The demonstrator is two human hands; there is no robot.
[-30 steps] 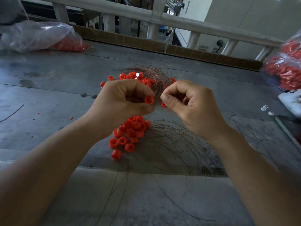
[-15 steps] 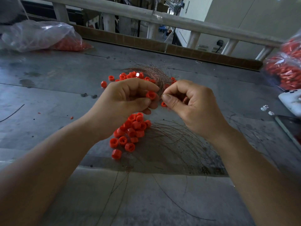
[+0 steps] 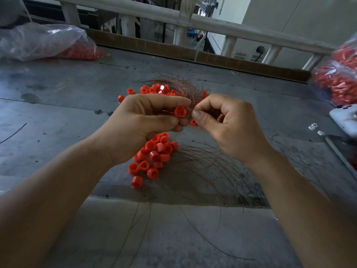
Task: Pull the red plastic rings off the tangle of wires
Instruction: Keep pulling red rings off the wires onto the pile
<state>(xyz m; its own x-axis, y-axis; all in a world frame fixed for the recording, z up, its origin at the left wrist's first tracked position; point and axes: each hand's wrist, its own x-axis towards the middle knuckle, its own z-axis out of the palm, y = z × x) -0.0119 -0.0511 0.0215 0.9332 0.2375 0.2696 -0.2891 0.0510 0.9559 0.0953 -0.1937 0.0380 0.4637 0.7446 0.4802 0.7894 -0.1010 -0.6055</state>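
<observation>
Grey bench (image 3: 58,113), red ring (image 3: 179,111) between hands (image 3: 143,124) (image 3: 229,126)

Scuffed grey table (image 3: 58,93) ran wide, clear plastic bag (image 3: 38,41) of red pieces sat far left, second bag (image 3: 336,82) far right, cardboard strip (image 3: 154,48) lined the far edge, white railing (image 3: 212,26) stood behind, white device (image 3: 343,118) lay right, small white bits (image 3: 313,127) beside it
</observation>
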